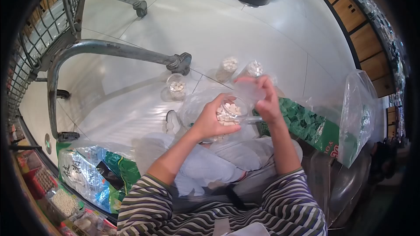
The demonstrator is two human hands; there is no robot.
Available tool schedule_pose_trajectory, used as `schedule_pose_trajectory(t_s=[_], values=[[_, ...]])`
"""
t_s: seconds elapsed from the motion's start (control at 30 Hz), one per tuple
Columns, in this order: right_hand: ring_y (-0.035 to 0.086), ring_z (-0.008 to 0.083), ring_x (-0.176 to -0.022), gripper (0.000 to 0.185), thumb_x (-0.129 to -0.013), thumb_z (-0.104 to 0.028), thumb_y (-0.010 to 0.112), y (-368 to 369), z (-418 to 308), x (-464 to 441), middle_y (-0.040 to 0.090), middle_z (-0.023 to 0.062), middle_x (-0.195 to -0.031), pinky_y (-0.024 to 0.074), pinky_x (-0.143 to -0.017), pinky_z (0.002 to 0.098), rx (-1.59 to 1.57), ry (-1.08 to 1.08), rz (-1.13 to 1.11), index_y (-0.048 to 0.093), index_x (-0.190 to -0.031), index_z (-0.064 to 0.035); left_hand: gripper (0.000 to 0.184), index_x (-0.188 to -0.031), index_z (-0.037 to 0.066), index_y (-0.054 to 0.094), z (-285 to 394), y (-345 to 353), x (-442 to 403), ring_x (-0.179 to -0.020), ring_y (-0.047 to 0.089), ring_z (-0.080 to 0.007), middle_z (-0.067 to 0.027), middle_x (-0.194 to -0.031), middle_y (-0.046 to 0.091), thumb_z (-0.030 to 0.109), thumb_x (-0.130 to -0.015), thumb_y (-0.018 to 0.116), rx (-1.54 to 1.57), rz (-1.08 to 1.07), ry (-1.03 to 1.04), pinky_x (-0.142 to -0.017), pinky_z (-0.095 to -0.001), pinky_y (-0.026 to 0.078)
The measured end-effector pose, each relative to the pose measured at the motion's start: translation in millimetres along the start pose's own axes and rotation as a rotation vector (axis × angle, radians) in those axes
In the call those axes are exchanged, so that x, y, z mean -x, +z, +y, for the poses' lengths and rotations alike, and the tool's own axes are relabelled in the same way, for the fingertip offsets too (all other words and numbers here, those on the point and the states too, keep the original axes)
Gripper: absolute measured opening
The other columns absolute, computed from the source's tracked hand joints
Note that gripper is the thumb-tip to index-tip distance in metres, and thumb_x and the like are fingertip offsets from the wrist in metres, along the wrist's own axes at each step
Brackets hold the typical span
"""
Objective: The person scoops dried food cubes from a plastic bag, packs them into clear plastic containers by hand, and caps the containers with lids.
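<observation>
At frame centre, the left hand (209,121) curls round the jar (231,118); the right hand (269,102) pinches a translucent lid (250,91); best keep the jar upright.

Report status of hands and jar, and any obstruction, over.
Left hand around open jar, white pieces inside. Right hand holding lid. No obstruction visible between.

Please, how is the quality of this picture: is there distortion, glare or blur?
Head view: strong fisheye bending, black corners; head view: pale, streaky glare on the floor; head view: right hand looks slightly blurred, white pieces clearer.
</observation>
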State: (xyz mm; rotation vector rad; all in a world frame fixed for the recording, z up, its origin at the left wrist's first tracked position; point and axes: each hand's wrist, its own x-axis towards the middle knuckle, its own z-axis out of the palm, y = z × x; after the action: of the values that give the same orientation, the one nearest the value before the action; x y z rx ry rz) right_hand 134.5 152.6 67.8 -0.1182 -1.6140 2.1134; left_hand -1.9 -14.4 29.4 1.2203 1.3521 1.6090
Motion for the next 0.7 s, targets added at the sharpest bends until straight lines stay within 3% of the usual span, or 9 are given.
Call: schedule_pose_trajectory(t_s=[0.1, 0.2, 0.47, 0.53, 0.63, 0.67, 0.7], values=[[0.052, 0.0248, -0.127, 0.041, -0.079, -0.02, 0.08, 0.1, 16.0, 13.6, 0.056, 0.0206, -0.137, 0.0369, -0.111, 0.0404, -0.011, 0.027, -0.034, 0.047, -0.103, -0.0114, 0.073, -0.127, 0.002, 0.055, -12.0, 1.8, -1.9, -0.103, 0.062, -0.0157, -0.0092, -0.112, 0.066, 0.026, -0.067, 0.089, 0.013, 0.0, -0.076, -0.092, -0.0331, 0.05], [0.053, 0.0209, -0.124, 0.036, -0.08, -0.008, 0.076, -2.6, 24.4, 19.5, 0.059, 0.0148, -0.133, 0.0381, -0.109, 0.0385, 0.207, 0.052, -0.049, 0.048, -0.103, -0.0084, 0.075, -0.13, 0.001, 0.055, -19.9, 4.2, -1.7, -0.105, 0.062, -0.0161, -0.0092, -0.114, 0.066, 0.025, -0.068, 0.089, 0.03, -0.045, -0.123, -0.094, -0.0328, 0.049], [0.054, 0.0204, -0.12, 0.036, -0.08, -0.014, 0.078, -3.6, 20.5, 17.9, 0.06, 0.0132, -0.128, 0.0397, -0.107, 0.0369, 0.452, 0.058, -0.073, 0.05, -0.102, -0.0067, 0.078, -0.134, 0.0, 0.053, -34.0, 1.0, 6.0, -0.11, 0.06, -0.0172, -0.0079, -0.12, 0.064, 0.024, -0.068, 0.087, 0.071, -0.062, -0.199, -0.098, -0.0336, 0.047], [0.054, 0.0216, -0.12, 0.037, -0.081, -0.016, 0.079, -2.6, 27.8, 16.8, 0.06, 0.0141, -0.128, 0.04, -0.106, 0.038, 0.359, -0.034, -0.117, 0.047, -0.097, -0.0071, 0.079, -0.135, -0.001, 0.052, -35.6, -0.8, 5.7, -0.112, 0.06, -0.0177, -0.008, -0.122, 0.063, 0.024, -0.068, 0.086, 0.123, -0.061, -0.232, -0.1, -0.0336, 0.046], [0.049, 0.0225, -0.127, 0.039, -0.082, -0.017, 0.079, -2.6, 25.1, 13.7, 0.057, 0.0138, -0.133, 0.035, -0.111, 0.0402, 0.346, 0.023, -0.172, 0.043, -0.094, -0.0099, 0.075, -0.133, 0.0, 0.054, -24.0, -1.6, 5.1, -0.113, 0.06, -0.0185, -0.0094, -0.123, 0.063, 0.021, -0.069, 0.087, 0.191, -0.089, -0.225, -0.099, -0.0348, 0.047], [0.05, 0.0211, -0.125, 0.038, -0.083, -0.019, 0.079, -2.7, 21.8, 13.6, 0.057, 0.0131, -0.132, 0.0369, -0.109, 0.0385, 0.464, -0.009, -0.186, 0.053, -0.107, -0.0053, 0.076, -0.132, 0.0, 0.054, -19.2, 0.3, 5.1, -0.111, 0.061, -0.0184, -0.0093, -0.121, 0.064, 0.023, -0.069, 0.088, 0.156, -0.063, -0.217, -0.098, -0.0348, 0.048], [0.05, 0.0211, -0.125, 0.038, -0.083, -0.019, 0.079, -1.3, 15.1, 12.1, 0.057, 0.0131, -0.132, 0.0369, -0.109, 0.0385, 0.475, -0.011, -0.194, 0.053, -0.107, -0.0053, 0.076, -0.131, -0.001, 0.055, -17.1, 1.6, 3.9, -0.11, 0.061, -0.0182, -0.0093, -0.12, 0.065, 0.025, -0.068, 0.088, 0.119, -0.035, -0.212, -0.097, -0.0348, 0.048]])
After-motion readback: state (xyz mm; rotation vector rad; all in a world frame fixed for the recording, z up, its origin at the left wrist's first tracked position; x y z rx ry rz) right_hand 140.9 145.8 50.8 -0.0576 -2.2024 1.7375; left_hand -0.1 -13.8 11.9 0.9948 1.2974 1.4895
